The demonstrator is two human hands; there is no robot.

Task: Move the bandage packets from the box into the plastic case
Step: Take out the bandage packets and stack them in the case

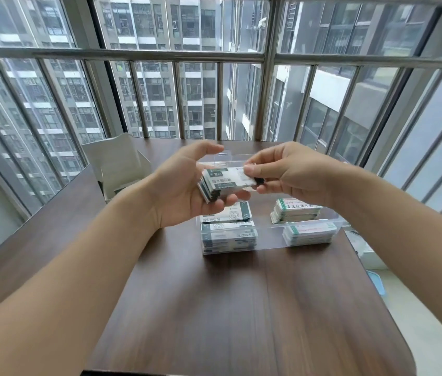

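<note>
Stack of packets (224, 183) sat loosely cupped in my left hand (184, 185) above the case (268, 240), right hand (287, 172) pinching its end; weak grip risked it fanning out onto the bench (241, 308).

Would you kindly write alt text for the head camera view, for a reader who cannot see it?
Both hands hold a stack of bandage packets above a clear plastic case on a dark wooden table: the left hand cradles it, the right hand pinches its end. The case already holds several stacks; an open white box stands at left.
</note>
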